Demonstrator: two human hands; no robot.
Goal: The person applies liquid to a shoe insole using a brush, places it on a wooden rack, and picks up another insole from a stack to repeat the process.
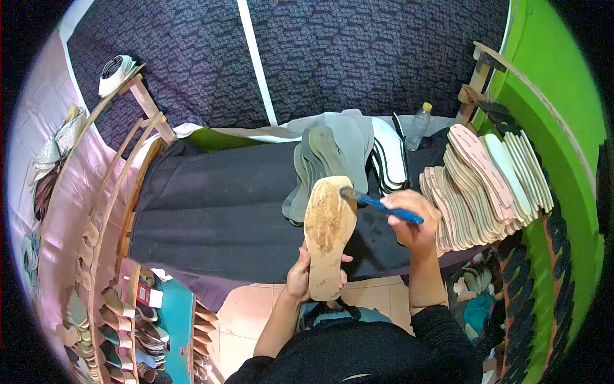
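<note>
My left hand [299, 274] grips a tan insole [329, 221] by its narrow heel end, thumb on one side and fingertips on the other. A brownish wet-looking coating covers much of the insole's wide part, while the heel stays paler. In my right hand [416, 221] is a brush with a blue handle [400, 212]. Its dark bristles [347, 192] touch the insole near the upper right edge. Just behind the insole lies a stack of grey sole pieces [323, 153], partly hidden by it.
Stacked pinkish insoles [464, 185] stand at the right of the dark-covered table [204, 205]. White and black sole pieces [389, 153] and a clear bottle with a yellow cap [419, 127] are at the back. Wooden racks [96, 249] with shoe parts flank the left side.
</note>
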